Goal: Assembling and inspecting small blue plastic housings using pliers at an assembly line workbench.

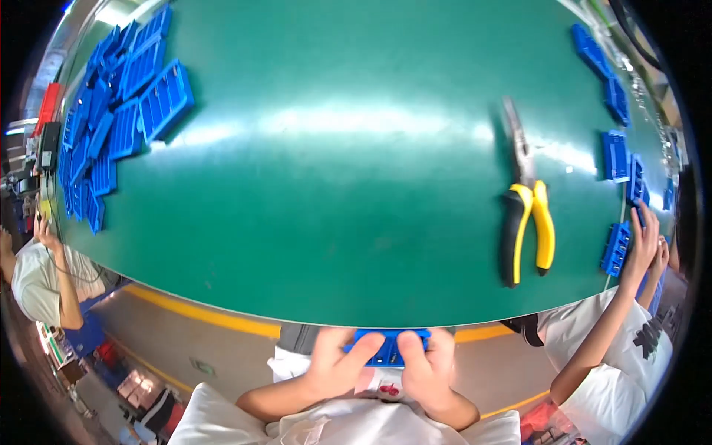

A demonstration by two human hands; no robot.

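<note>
Close to my body, just off the table's near edge, I hold a blue plastic part with slotted compartments. My left hand grips its left end, thumb laid over the top. On its right end my right hand is closed, that thumb also pressing on the upper face. The fingers beneath the part are hidden. Pliers with yellow and black handles lie on the table to the right, jaws pointing away from me, touched by neither hand.
The green tabletop spreads before me. A heap of blue plastic parts sits at the far left. More blue parts line the right side, where a co-worker's hands are busy. Another person is at the left edge.
</note>
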